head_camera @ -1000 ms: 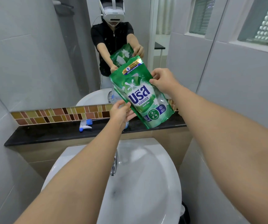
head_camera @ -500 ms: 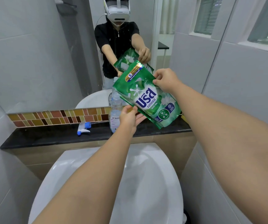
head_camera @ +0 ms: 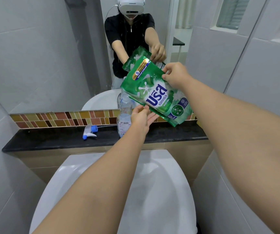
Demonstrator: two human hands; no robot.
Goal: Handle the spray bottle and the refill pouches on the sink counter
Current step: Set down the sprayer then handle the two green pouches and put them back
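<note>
A green refill pouch [head_camera: 154, 92] with blue lettering is held tilted in the air above the black counter [head_camera: 51, 139]. My right hand [head_camera: 175, 76] pinches its upper right edge. My left hand [head_camera: 141, 116] supports its lower left edge from below, fingers spread under it. A clear spray bottle body [head_camera: 123, 114] without its head stands on the counter just behind my left hand, partly hidden by the pouch. The blue and white trigger sprayer head [head_camera: 89, 131] lies on its side on the counter to the left, its tube pointing towards the bottle.
A white sink basin [head_camera: 161, 191] lies below my arms. Behind the counter run a strip of brown mosaic tiles [head_camera: 51, 118] and a mirror [head_camera: 51, 56] reflecting a person with a headset. Grey tiled walls close in on both sides.
The pouch and both hands have risen and shifted slightly right, tilting more. The clear bottle behind my left hand has come into view.
</note>
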